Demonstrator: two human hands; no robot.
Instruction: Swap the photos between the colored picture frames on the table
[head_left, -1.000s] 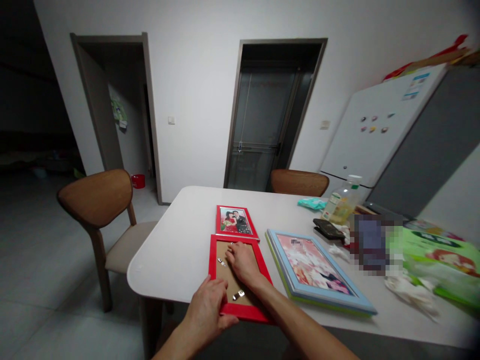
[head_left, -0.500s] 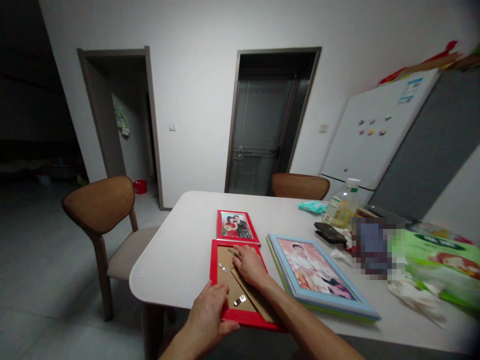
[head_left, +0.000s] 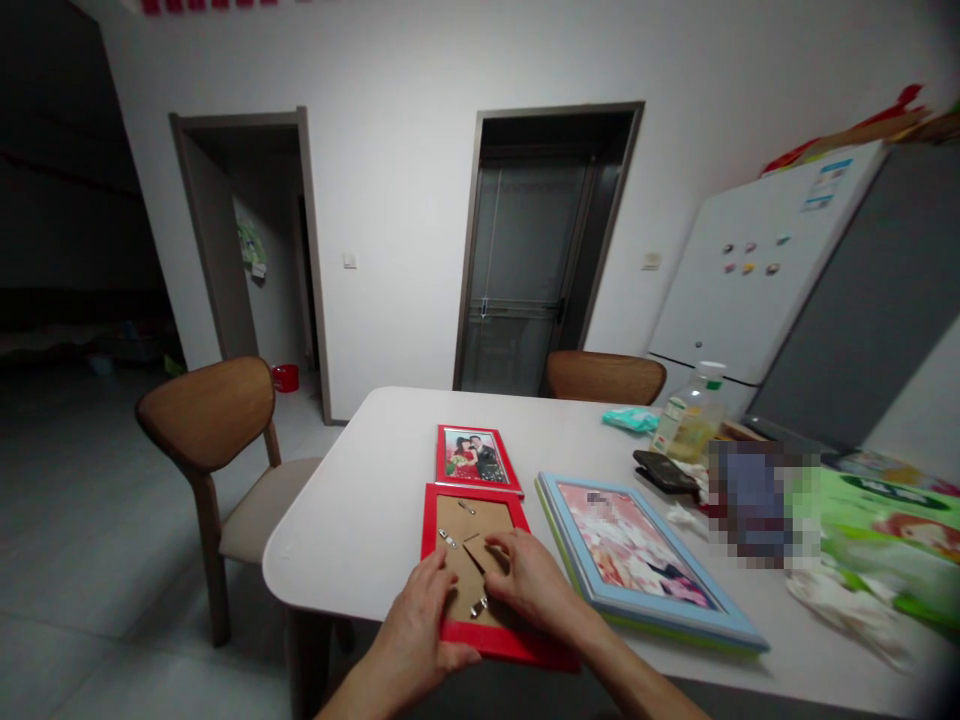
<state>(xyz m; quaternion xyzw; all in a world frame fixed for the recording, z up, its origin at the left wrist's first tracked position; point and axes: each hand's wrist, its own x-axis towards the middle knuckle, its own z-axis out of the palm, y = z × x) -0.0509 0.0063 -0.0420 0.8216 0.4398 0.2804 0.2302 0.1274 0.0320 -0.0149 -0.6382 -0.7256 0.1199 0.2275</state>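
Note:
A red picture frame (head_left: 430,520) lies face down at the table's near edge, its brown backing board (head_left: 457,515) and several metal turn clips (head_left: 448,538) facing up. My left hand (head_left: 424,615) grips the frame's lower left corner, fingers over the side and thumb at the bottom rim. Curled over the backing, my right hand (head_left: 529,585) has fingers and thumb closed around the upper part of the brown stand flap (head_left: 474,552), close to the lower clip. That hand hides most of the flap. Just beyond lies another red frame (head_left: 442,455), photo side up.
Right of my hands, a light blue frame (head_left: 720,615) rests on a green-edged one. Farther right are a black phone-like object (head_left: 665,472), a bottle of yellow liquid (head_left: 686,425), a teal packet (head_left: 630,420), crumpled tissues (head_left: 847,610) and a green package (head_left: 870,510). Wooden chairs (head_left: 214,410) stand around the table.
My right hand has moved from the top of the backing down toward its middle, uncovering the upper clip. My left hand keeps its hold on the frame's corner. The view has shifted slightly.

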